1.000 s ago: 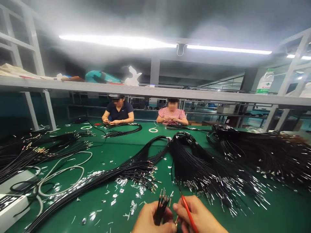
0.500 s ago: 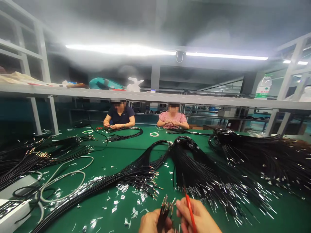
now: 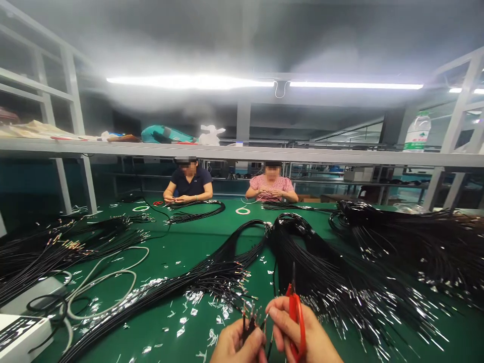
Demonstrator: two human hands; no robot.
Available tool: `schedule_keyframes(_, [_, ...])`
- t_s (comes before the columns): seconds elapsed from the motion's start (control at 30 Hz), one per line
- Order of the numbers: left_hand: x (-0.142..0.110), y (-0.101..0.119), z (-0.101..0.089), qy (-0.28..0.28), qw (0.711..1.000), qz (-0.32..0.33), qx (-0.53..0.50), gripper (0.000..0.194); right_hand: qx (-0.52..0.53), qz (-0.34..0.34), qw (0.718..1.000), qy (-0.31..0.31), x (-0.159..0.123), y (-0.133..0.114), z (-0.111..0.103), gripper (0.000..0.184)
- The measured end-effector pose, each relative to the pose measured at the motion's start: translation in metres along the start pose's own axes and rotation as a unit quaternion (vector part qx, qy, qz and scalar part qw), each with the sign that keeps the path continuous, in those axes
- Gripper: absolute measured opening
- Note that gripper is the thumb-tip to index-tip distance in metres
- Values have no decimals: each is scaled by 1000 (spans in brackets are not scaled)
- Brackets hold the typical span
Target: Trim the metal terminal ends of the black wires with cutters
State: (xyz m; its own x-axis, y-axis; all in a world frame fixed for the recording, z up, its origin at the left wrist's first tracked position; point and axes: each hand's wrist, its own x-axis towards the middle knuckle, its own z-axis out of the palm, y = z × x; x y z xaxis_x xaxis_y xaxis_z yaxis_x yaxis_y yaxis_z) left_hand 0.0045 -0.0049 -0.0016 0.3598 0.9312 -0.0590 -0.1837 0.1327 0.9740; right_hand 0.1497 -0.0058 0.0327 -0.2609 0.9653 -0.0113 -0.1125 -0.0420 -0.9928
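Your left hand (image 3: 236,345) and right hand (image 3: 302,335) are cut off by the bottom edge; the wire tips (image 3: 251,315) you pinch are too small to tell apart.

We find almost nothing we can read. At about two o'clock, on the long grey metal shelf (image 3: 340,157), stands a clear plastic bottle with a green and white label (image 3: 417,133); the label carries print, but it is too small and blurred for us to make out a word. At about eight o'clock, on the green tabletop (image 3: 189,242), a white box with a black printed patch (image 3: 18,330) shows dark markings that we cannot decipher either.
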Motion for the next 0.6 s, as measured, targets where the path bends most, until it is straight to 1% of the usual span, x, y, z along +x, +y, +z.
schedule_keyframes(0.1, [-1,7,-4,-28,999,-19,-23,55,33,6,999,-43,0,-4,3,30])
schedule_keyframes(0.2, [-1,11,-7,-49,997,-44,-43,54,59,0,996,-68,0,-4,1,29])
schedule_keyframes(0.27, [-2,12,-7,-41,997,-46,-48,54,65,-10,992,-108,2,-1,-3,30])
schedule_keyframes(0.33, [-2,10,-5,-15,998,-27,-48,54,62,-18,989,-131,4,2,-7,30])
schedule_keyframes(0.4, [-2,8,-2,23,999,3,-48,54,42,-21,993,-109,5,6,-12,32])
schedule_keyframes(0.47, [-2,7,-2,65,996,21,-50,54,1,-20,998,-61,5,9,-14,40])
schedule_keyframes(0.53, [-2,8,-3,97,993,26,-55,54,-75,-5,997,-37,3,11,-14,50])
schedule_keyframes(0.6, [-2,10,-5,114,991,24,-66,55,-173,-4,985,-23,0,14,-11,57])
